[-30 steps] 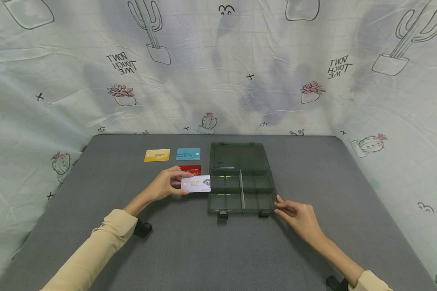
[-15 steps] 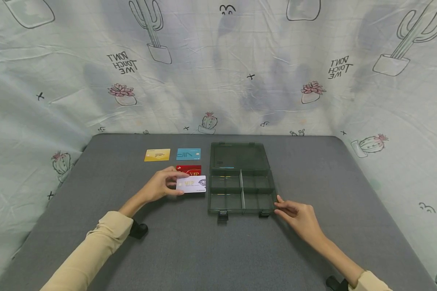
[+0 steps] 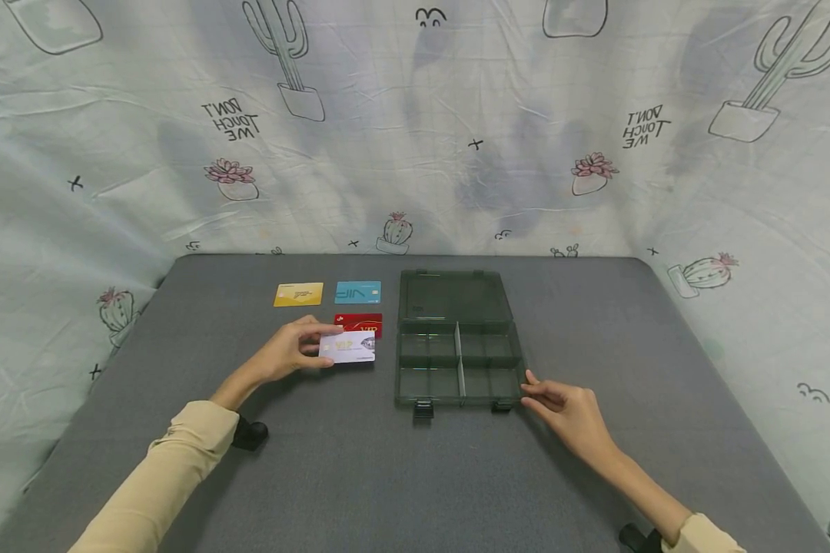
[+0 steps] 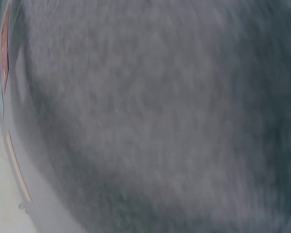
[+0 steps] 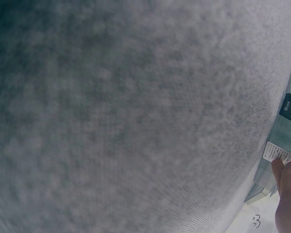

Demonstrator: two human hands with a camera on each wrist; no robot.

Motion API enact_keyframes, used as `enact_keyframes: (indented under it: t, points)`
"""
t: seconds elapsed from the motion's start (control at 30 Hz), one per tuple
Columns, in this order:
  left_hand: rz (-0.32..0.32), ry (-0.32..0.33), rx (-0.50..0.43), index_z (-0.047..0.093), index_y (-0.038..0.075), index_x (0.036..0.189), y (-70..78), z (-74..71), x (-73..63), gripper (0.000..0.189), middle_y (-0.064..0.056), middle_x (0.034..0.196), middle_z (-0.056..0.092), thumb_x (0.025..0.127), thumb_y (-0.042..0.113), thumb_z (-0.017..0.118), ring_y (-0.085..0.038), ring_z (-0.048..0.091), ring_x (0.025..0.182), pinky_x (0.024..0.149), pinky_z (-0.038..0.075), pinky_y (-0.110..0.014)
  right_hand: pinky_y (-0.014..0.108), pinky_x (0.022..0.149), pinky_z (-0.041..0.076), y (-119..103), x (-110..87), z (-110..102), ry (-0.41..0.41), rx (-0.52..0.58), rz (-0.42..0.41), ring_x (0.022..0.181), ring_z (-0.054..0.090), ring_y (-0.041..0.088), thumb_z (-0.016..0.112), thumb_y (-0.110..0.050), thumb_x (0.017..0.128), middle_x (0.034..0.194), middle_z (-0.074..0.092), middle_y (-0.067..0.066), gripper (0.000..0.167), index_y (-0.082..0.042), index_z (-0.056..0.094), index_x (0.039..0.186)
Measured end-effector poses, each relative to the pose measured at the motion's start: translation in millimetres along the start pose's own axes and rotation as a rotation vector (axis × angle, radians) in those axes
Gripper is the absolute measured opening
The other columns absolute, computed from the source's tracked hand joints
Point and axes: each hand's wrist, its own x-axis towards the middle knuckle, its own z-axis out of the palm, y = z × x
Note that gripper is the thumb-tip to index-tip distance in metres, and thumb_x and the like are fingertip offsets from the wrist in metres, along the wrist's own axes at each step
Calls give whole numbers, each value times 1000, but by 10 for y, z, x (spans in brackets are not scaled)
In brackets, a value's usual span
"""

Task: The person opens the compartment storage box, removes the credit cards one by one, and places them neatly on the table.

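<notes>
My left hand [image 3: 281,353] pinches a white VIP card [image 3: 348,347] by its left end. The card is tilted up and covers the lower part of a red VIP card [image 3: 358,321] behind it. To the right, a dark green see-through box [image 3: 396,384] lies with its lid [image 3: 453,296] folded back, showing divided compartments. My right hand [image 3: 572,417] holds the box's front right corner with fingertips and thumb. In the right wrist view, fingers [image 5: 288,178] touch the box near a white label [image 5: 275,152]. The left wrist view does not show the left hand.
A yellow card [image 3: 299,295] and a blue VIP card [image 3: 357,293] lie flat toward the back of the grey table [image 3: 415,476]. Two latches, one a black latch [image 3: 423,410], jut from the box's front. A patterned cloth [image 3: 415,130] hangs behind and at both sides.
My left hand has drawn the white VIP card leftward, away from the box's left edge. More of the red card shows now. The right hand and the box stay put.
</notes>
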Motion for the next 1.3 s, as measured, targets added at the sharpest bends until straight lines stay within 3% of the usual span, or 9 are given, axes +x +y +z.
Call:
enact_keyframes:
  t: [0.3,0.53,0.63,0.8,0.93,1.07,1.2,1.3]
  points:
    - [1,-16,30,61,1,127,-187,-171,-52,56,-11,100,53,75,6,81,-26,57,98,87,53,-35,14,68,52,-14,3,-2,6,-16,-5,85,69,24,78,10,69,91,72,13,20,2,73,86]
    - [-58,-10,-1,58,2,131,-301,-298,-126,58,-15,110,52,78,11,80,-30,54,105,93,48,-44,13,68,52,-35,9,-3,15,-20,-12,84,69,25,78,11,69,90,73,13,19,2,73,85]
    - [-95,-15,0,58,5,132,-326,-349,-157,60,-16,116,51,78,14,81,-30,53,106,93,50,-38,13,68,52,-40,12,-2,22,-22,-23,82,70,27,78,12,68,89,73,14,20,2,73,85]
    - [-123,-35,-3,56,5,134,-372,-422,-197,63,-19,128,53,78,17,81,-27,56,104,81,48,-20,14,68,52,-39,-1,-2,10,-17,-8,83,69,27,78,11,69,90,72,14,20,3,73,87]
    - [-145,-61,-24,55,-1,133,-388,-456,-218,64,-24,133,52,77,15,81,-27,58,107,80,47,-17,14,70,52,-29,-9,-2,-10,-10,14,87,69,27,77,10,71,92,72,15,20,3,73,89]
    - [-156,-66,69,59,-2,128,-366,-462,-220,62,-23,124,55,74,15,84,-30,58,103,84,53,-28,14,70,52,-22,-14,-2,-11,-14,11,86,69,27,77,10,71,92,72,15,20,4,72,89]
    - [-103,-44,226,65,3,123,-346,-454,-201,58,-10,104,56,71,16,86,-31,59,102,89,51,-46,14,69,53,-18,-16,1,-6,-10,9,85,69,27,77,11,70,92,72,15,20,4,72,89]
    - [-54,-31,265,67,3,121,-348,-455,-202,55,-5,96,56,71,16,86,-31,59,101,90,49,-51,15,70,53,-15,-17,7,-9,-2,10,88,69,27,77,11,70,93,72,16,21,4,72,89]
